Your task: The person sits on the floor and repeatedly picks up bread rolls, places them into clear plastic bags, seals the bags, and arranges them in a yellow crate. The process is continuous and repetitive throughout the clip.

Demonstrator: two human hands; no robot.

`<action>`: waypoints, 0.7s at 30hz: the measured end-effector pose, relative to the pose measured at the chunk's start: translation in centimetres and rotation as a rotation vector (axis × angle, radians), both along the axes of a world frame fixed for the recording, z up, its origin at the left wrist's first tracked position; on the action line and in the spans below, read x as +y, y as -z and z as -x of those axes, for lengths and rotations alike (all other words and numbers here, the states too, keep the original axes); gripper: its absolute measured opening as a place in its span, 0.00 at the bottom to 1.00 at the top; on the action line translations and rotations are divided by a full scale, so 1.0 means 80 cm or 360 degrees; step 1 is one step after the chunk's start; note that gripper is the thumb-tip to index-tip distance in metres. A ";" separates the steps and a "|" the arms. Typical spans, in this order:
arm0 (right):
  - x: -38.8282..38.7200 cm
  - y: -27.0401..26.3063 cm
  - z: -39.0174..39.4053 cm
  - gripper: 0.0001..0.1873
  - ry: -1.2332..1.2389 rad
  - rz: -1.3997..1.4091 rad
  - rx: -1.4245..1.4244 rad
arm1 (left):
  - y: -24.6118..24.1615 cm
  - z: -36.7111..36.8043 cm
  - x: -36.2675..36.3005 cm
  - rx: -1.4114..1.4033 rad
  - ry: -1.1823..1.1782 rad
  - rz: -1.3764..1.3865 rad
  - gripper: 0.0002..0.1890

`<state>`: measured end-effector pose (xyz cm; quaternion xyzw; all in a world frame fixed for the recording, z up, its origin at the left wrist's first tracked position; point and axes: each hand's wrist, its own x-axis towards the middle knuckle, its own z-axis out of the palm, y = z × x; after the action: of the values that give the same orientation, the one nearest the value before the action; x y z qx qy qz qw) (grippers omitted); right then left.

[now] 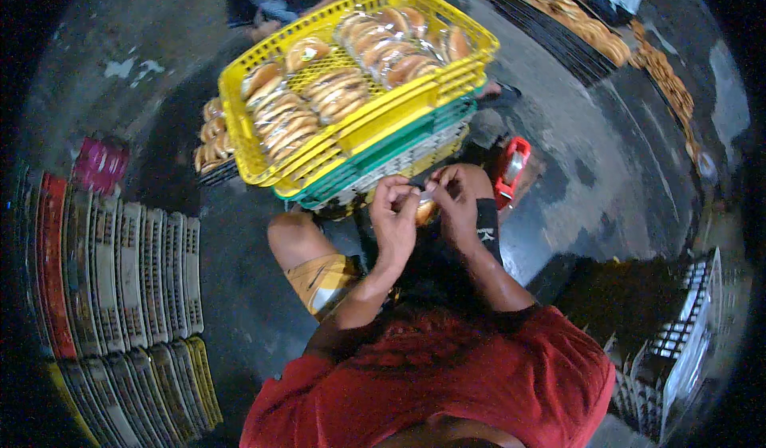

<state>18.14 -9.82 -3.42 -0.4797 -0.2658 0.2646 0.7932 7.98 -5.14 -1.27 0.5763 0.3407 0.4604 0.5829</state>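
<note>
Between my legs, my left hand [396, 208] and my right hand [457, 204] pinch the gathered top of a clear plastic bag [425, 197]. A round bread bun [425, 212] hangs in it, partly hidden by my fingers. Just beyond my hands stands a yellow plastic crate [359, 143] on top of a green crate [383, 155] and paler ones. Bagged buns [287, 122] lie in rows on its left side, and more bagged buns [389, 47] fill its right. Beside my right knee is a red tape dispenser [513, 170].
Stacked crates [119, 268] line the left side. A dark tray of buns [213, 140] sits behind the yellow crate's left corner. Upper right, a black crate [550, 35] holds unbagged buns. Other people are partly visible beyond. A pale crate [664, 352] stands lower right.
</note>
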 end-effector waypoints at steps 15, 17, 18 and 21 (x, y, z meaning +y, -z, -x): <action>-0.117 0.158 -0.211 0.20 0.0391 0.1338 -0.0287 | -0.005 0.024 0.021 0.0020 -0.0178 -0.0288 0.11; -0.140 0.176 -0.195 0.19 0.0401 0.1390 -0.0369 | -0.006 0.030 0.025 0.0056 -0.0081 -0.0160 0.11; -0.148 0.183 -0.194 0.19 0.0402 0.1412 -0.0415 | -0.005 0.029 0.027 0.0062 -0.0080 -0.0166 0.11; -0.157 0.193 -0.193 0.17 0.0352 0.2437 -0.0880 | -0.002 0.027 0.024 0.0099 -0.0079 -0.0181 0.11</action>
<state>33.59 -22.35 -18.87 -0.9594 -0.1487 0.1651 0.1735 5.80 -3.25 -1.10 0.6139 0.3462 0.4752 0.5267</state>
